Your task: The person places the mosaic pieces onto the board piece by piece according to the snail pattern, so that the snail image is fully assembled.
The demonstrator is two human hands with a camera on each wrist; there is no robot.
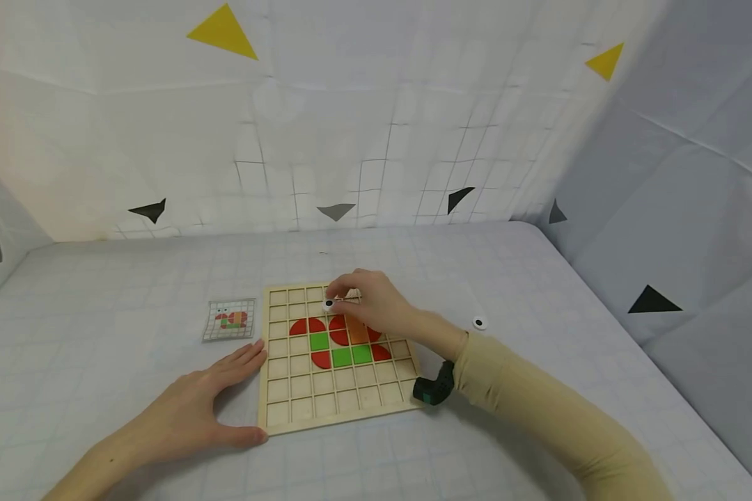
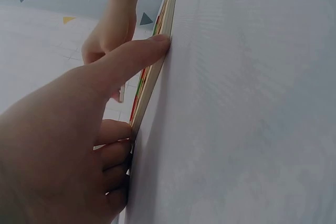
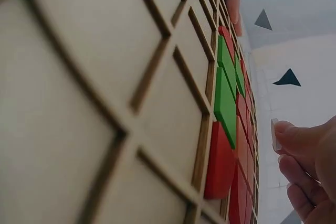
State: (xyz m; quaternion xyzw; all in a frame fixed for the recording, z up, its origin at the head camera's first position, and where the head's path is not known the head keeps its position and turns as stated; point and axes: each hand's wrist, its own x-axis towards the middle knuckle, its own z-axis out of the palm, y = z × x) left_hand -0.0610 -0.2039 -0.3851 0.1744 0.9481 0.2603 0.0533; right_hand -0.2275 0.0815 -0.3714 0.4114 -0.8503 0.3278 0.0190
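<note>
A wooden grid board (image 1: 301, 407) lies on the table with red, green and orange tiles in its cells. Between thumb and fingers my right hand (image 1: 376, 299) pinches a small white eye piece (image 1: 328, 305) with a black dot, held above the upper part of the board. In the right wrist view that piece (image 3: 275, 134) appears edge-on, apart from the grid. My left hand (image 1: 194, 407) rests at the board's left side, its thumb at the near corner and its fingertips against the edge. The orange tile (image 1: 357, 330) is partly covered by my right hand.
A small picture card (image 1: 228, 320) with a coloured tile pattern on a grid lies left of the board. A second white eye piece (image 1: 479, 323) lies on the table to the right. A dark wrist-worn device (image 1: 434, 384) hangs near the board's right edge.
</note>
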